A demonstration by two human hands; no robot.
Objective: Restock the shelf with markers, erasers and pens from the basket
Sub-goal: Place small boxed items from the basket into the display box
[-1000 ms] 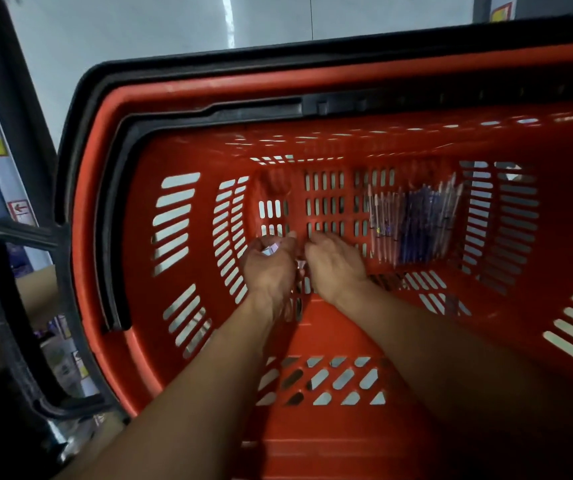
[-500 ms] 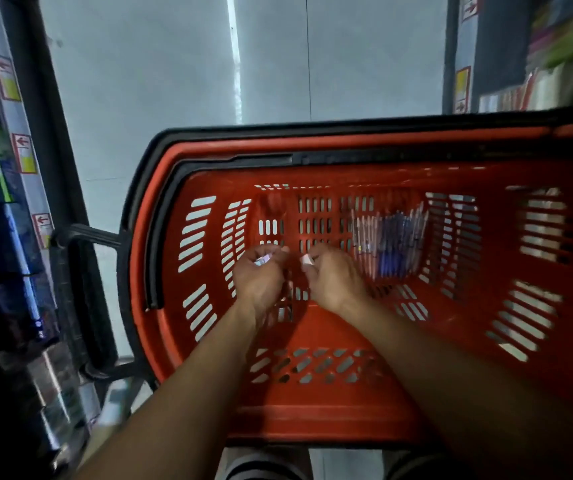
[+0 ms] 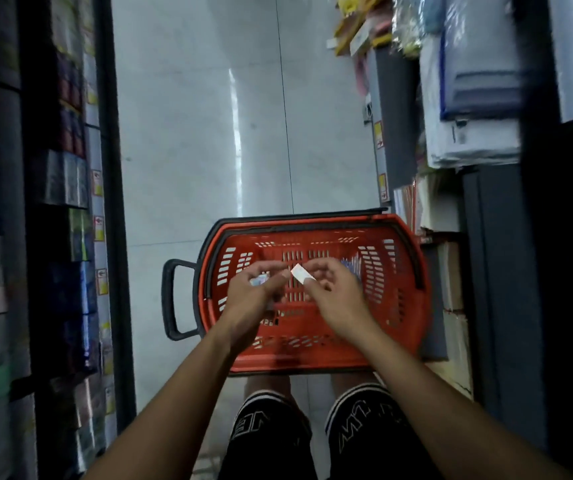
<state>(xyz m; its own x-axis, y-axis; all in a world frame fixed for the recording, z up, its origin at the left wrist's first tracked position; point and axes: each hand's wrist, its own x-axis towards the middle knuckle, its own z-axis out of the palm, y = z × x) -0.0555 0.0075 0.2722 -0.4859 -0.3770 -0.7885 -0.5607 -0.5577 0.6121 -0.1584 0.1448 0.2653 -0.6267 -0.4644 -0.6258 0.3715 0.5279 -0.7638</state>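
Observation:
A red plastic basket (image 3: 395, 289) stands on the floor in front of my legs. My right hand (image 3: 333, 296) is raised above it and pinches a small white eraser (image 3: 299, 273) between thumb and fingertips. My left hand (image 3: 253, 296) is level with it and holds a small wrapped eraser (image 3: 260, 279) in its curled fingers. A bundle of blue pens (image 3: 351, 268) lies at the basket's far right, partly hidden behind my right hand.
A dark shelf unit (image 3: 53, 202) of boxed goods lines the left side of the aisle. On the right, shelves (image 3: 468, 133) carry stacked plastic folders and paper. The grey tiled floor (image 3: 226, 133) runs ahead between them. The basket's black handle (image 3: 174, 299) sticks out to the left.
Both hands have risen out of the basket, each with an eraser. My head has lifted, so the basket looks smaller and both shelf sides have come into view.

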